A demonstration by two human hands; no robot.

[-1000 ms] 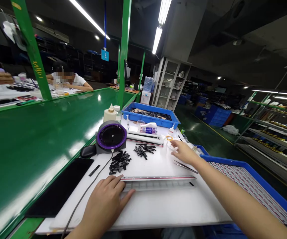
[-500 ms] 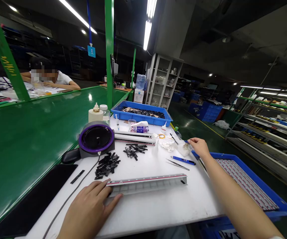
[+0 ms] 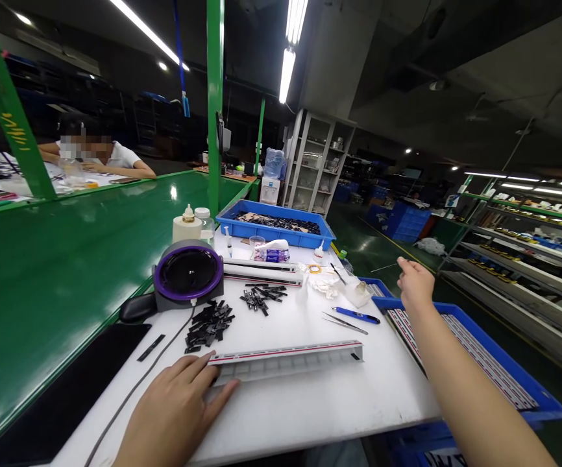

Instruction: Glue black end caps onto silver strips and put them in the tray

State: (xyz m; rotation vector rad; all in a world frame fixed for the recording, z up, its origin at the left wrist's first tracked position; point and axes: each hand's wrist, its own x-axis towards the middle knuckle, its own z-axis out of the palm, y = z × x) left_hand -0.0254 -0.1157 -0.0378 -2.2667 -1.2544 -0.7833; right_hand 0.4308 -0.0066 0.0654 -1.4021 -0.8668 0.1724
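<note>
My left hand (image 3: 174, 395) is closed on the left end of a white channel-shaped strip (image 3: 291, 358) with a red line along its top edge, fingers behind and thumb in front. The strip lies on the white tabletop, with a small dark piece near its right end. My right hand (image 3: 415, 285) is raised past the right side of the table, pinching a thin needle-like rod (image 3: 383, 267) that points left. To its left sits a small clear container (image 3: 359, 295) beside crumpled white tissue (image 3: 324, 285). A blue pen-like tool (image 3: 356, 315) and tweezers (image 3: 344, 323) lie nearby.
Piles of small black pieces (image 3: 207, 326) lie beside a round purple-rimmed fan (image 3: 188, 272). Behind are two long strips (image 3: 261, 272), a tissue pack (image 3: 271, 251) and a blue tray (image 3: 276, 233). Blue bins (image 3: 505, 363) of strips stand right. A co-worker (image 3: 115, 155) sits far left.
My right hand has moved right and away from the small clear container, with the thin rod now plainly visible. My left hand and the strip have stayed in place.
</note>
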